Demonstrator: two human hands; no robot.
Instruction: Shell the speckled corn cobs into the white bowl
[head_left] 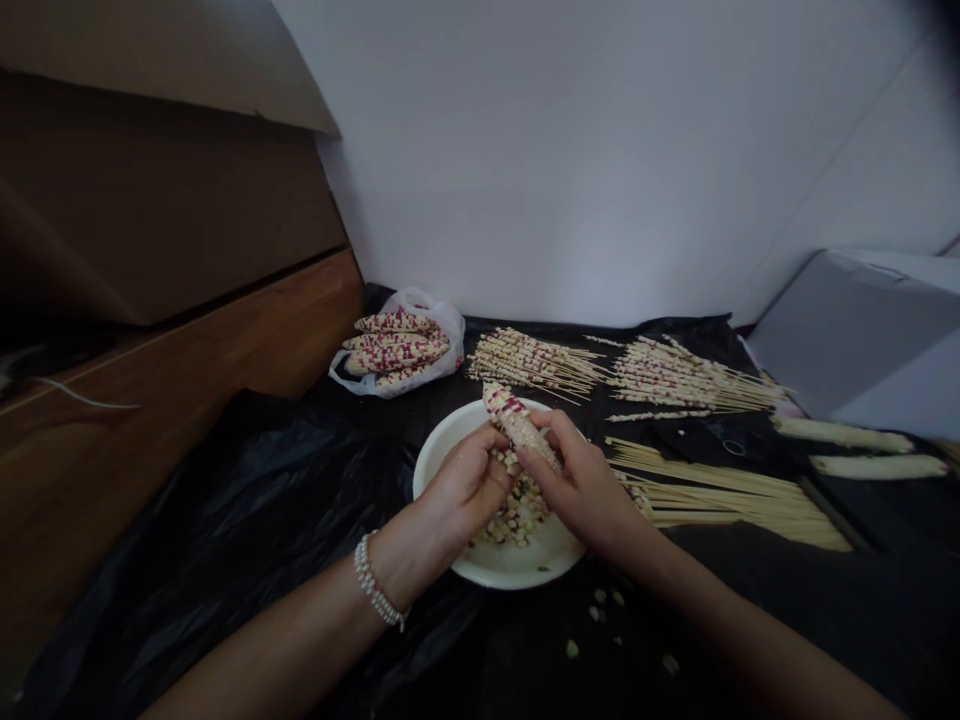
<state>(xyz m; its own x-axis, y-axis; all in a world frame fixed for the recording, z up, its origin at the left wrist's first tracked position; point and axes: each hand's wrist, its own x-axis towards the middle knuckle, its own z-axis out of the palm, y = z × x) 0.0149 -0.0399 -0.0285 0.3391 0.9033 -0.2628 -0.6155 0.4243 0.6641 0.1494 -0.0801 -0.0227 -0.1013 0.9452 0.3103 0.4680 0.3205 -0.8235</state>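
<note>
A corn cob (pixel 517 418) with white and dark red kernels is held between my two hands, tilted over a white bowl (pixel 429 455). Part of the cob looks stripped, showing pale bare core. My left hand (pixel 471 478) grips it from the left, fingers curled near its underside. From the right, my right hand (pixel 574 475) closes round the lower end, thumb against the cob. Loose corn kernels (pixel 523 515) lie in the bowl beneath. My fingers hide some of the cob's lower part.
Behind the bowl, a plastic bag (pixel 450 325) holds several corn cobs (pixel 397 350). Skewers threaded with kernels (pixel 660 375) lie in piles at the back. Bare bamboo skewers (pixel 720 492) and two stripped cobs (pixel 877 467) are on the right. Stray kernels (pixel 600 605) dot the black plastic sheet (pixel 300 490).
</note>
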